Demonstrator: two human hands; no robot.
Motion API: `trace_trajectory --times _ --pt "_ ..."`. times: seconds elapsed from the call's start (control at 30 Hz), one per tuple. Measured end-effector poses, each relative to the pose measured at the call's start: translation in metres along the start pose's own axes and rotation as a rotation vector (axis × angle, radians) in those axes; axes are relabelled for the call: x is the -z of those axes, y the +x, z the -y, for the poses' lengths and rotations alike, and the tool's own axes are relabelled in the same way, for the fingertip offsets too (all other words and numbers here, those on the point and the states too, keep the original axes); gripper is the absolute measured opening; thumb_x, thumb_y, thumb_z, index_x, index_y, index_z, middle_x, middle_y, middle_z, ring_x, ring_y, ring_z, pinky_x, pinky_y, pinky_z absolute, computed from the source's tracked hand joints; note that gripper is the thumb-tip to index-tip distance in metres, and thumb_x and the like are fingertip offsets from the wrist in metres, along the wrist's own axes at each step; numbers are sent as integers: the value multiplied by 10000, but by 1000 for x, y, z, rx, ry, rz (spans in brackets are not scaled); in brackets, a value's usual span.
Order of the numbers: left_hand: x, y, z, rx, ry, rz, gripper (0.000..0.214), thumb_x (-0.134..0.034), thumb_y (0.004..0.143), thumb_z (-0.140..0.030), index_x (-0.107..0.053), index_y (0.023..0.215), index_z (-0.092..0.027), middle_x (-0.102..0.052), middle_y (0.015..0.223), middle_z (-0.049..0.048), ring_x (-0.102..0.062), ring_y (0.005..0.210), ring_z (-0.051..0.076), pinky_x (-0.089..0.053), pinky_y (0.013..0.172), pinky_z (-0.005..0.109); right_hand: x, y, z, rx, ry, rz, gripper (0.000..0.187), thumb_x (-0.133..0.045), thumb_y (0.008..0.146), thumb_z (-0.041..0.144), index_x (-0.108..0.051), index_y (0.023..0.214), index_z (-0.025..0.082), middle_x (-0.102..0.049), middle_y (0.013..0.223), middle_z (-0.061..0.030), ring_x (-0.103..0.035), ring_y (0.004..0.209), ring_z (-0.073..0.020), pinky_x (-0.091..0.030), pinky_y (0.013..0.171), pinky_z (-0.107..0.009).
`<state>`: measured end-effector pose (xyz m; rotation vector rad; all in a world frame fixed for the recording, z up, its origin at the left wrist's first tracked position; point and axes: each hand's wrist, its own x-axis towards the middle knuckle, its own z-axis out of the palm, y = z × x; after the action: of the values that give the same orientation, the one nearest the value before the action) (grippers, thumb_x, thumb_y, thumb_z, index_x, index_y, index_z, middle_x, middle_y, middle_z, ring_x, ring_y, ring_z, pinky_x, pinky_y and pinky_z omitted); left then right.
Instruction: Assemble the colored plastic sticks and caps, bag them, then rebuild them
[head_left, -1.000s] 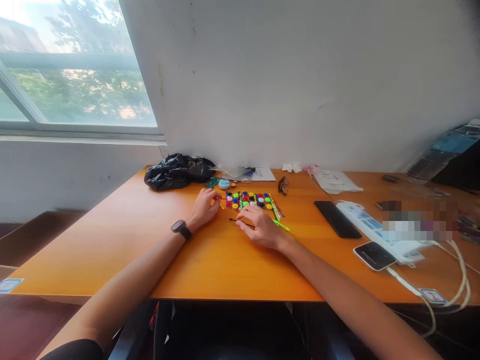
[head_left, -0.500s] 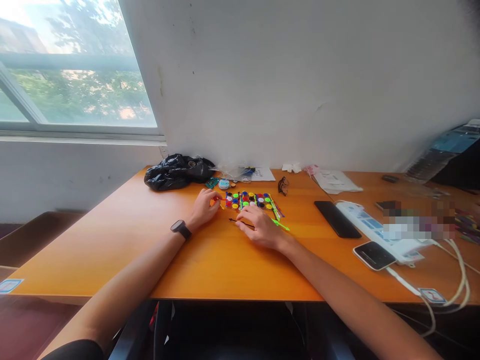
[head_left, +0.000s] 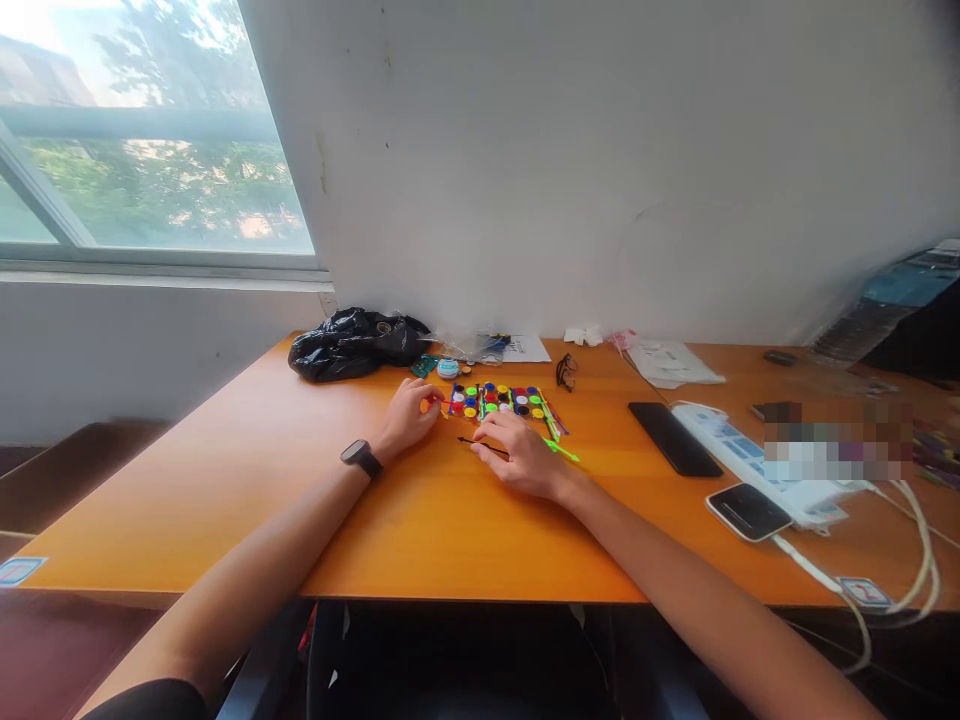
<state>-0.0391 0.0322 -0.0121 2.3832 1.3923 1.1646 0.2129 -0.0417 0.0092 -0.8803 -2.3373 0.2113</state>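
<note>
My left hand [head_left: 409, 412] rests at the left end of several rows of coloured discs [head_left: 498, 402]. Its fingers are pinched on a thin red stick [head_left: 427, 405], partly hidden by the fingers. My right hand [head_left: 516, 450] lies just in front of the discs, fingers curled. A black arrow-tipped stick [head_left: 471, 441] passes between its thumb and fingers, its other end covered by the hand. Beyond the right hand's far side juts a green arrow-tipped stick [head_left: 564, 450]. Blue, white and green sticks [head_left: 553, 420] lie at the right end of the discs.
A black plastic bag [head_left: 356, 343], a small round tin [head_left: 448, 369] and eyeglasses [head_left: 567, 372] lie behind. To the right are a dark phone [head_left: 673, 438], a white power strip [head_left: 739, 455], a second phone [head_left: 748, 511] and looped cables [head_left: 926, 560].
Both hands stay almost where they were. Only a slight shift shows around the red stick at my left fingertips.
</note>
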Motion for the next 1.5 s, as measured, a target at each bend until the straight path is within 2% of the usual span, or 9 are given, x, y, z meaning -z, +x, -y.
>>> trace_trajectory --times 0.2,0.37,0.5,0.63,0.73,1.0,1.2,1.33,1.5 --pt "5 1 -4 60 77 3 126 -605 889 -181 -716 847 -223 -703 903 60 -591 926 260 -469 812 365 0 0 0 0 -4 7 30 -643 1000 221 -670 990 221 -687 1023 -75 -605 987 -249 -481 944 -416" --pt "8 2 -1 149 160 -68 99 -629 869 -226 -699 799 -236 -714 874 48 -605 887 258 -456 767 368 0 -2 -1 -5 -1 14 49 -639 1005 231 -686 1014 221 -690 1039 -79 -602 1000 -250 -484 952 -423" --pt "7 1 3 138 103 -168 131 -589 901 -234 -714 863 -235 -719 899 46 -629 912 243 -480 805 365 0 -3 -4 -19 0 69 85 -635 999 206 -699 1053 220 -699 1083 -87 -605 1052 -250 -490 961 -404" --pt "6 0 -2 83 10 -195 144 -578 934 -255 -718 909 -230 -733 907 44 -633 909 236 -500 818 368 0 -4 -4 -32 -44 124 107 -623 987 172 -694 1057 210 -706 1042 -77 -618 1024 -237 -479 915 -364" --pt "4 -3 -10 53 -45 -182 130 -598 933 -253 -724 912 -228 -752 906 42 -641 906 235 -520 828 369 2 -3 -4 -93 -105 143 37 -644 959 188 -678 954 201 -698 960 -58 -621 904 -212 -446 809 -323" --pt "2 -10 -36 -67 -85 -108 112 -636 907 -203 -745 905 -227 -756 879 38 -656 853 219 -519 789 348 22 -2 -8 -244 -352 218 70 -655 842 185 -629 782 211 -688 813 -45 -594 750 -198 -309 660 -320" --pt "-5 -14 -38 -125 -118 -57 124 -633 933 -212 -754 940 -236 -738 860 45 -634 840 217 -516 776 350 37 0 -14 -432 -492 320 45 -640 839 186 -680 839 204 -737 881 -90 -643 787 -235 -317 662 -328" --pt "-5 -17 -39 -112 -168 3 131 -635 945 -256 -765 943 -238 -760 904 65 -652 876 234 -541 805 370 41 -1 -19 -486 -563 369 76 -624 834 159 -680 871 195 -751 929 -117 -677 832 -263 -330 665 -335" --pt "-4 -19 -45 -120 -239 13 138 -651 936 -287 -781 925 -242 -771 920 61 -660 833 216 -535 777 356 40 -2 -23 -418 -583 260 156 -627 818 139 -682 957 181 -741 994 -140 -671 935 -305 -407 738 -359"
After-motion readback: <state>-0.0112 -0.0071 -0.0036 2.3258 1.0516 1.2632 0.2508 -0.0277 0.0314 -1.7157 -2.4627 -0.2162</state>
